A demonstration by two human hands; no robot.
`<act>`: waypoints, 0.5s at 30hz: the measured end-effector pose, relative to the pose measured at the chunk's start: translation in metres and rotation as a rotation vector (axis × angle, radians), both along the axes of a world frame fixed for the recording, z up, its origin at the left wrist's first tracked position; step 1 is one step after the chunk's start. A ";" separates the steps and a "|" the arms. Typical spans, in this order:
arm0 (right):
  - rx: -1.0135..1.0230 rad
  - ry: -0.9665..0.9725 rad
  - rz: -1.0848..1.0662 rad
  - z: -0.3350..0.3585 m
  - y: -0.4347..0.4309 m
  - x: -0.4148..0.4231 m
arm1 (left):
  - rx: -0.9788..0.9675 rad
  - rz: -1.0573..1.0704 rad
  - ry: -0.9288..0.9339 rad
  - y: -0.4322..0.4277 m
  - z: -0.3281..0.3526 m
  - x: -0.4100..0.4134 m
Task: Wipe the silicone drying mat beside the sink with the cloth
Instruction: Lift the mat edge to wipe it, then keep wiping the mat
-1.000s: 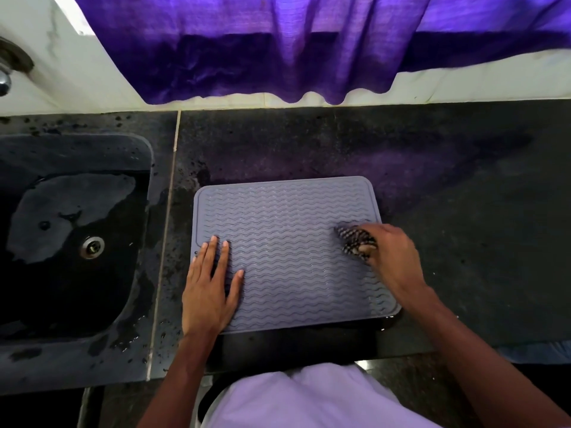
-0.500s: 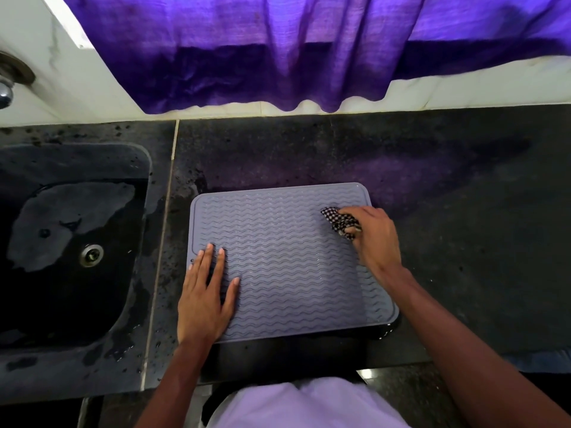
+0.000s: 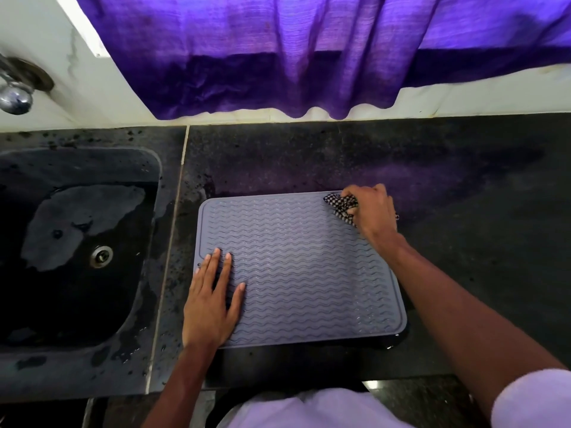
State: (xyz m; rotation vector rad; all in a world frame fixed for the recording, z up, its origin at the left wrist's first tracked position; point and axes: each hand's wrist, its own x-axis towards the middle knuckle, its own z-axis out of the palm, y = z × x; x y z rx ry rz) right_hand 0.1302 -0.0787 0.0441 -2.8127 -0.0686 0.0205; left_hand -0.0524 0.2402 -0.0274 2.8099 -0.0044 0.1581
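A grey silicone drying mat (image 3: 302, 267) with wavy ridges lies flat on the dark counter, just right of the sink. My left hand (image 3: 213, 301) rests palm-down on the mat's near left corner, fingers spread and holding nothing. At the mat's far right corner, my right hand (image 3: 374, 214) is closed around a bunched black-and-white checked cloth (image 3: 341, 206). The cloth pokes out to the left of my fingers and touches the mat.
A dark sink (image 3: 74, 248) with a metal drain (image 3: 101, 256) lies to the left, and a tap (image 3: 15, 97) sticks out of the white wall above it. A purple curtain (image 3: 293, 54) hangs over the counter's back edge. The counter (image 3: 479, 230) around the mat is spotted with water.
My right hand has slid the cloth away from me along the mat's right side, from mid-edge to the far right corner. The left hand has stayed pressed on the mat.
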 end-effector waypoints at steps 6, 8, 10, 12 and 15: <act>-0.036 0.070 0.051 0.015 0.000 0.008 | 0.012 0.007 0.035 -0.001 0.002 0.000; -0.036 0.033 0.029 0.026 0.003 -0.002 | 0.015 0.012 0.047 -0.001 0.002 -0.001; -0.001 0.011 0.000 0.029 0.004 -0.020 | 0.017 0.018 0.051 -0.001 0.002 0.000; 0.017 0.029 -0.011 0.020 0.002 -0.041 | 0.014 0.019 0.046 -0.001 0.003 0.000; 0.037 0.029 0.013 0.000 -0.002 -0.060 | 0.017 0.012 0.046 -0.002 0.003 0.000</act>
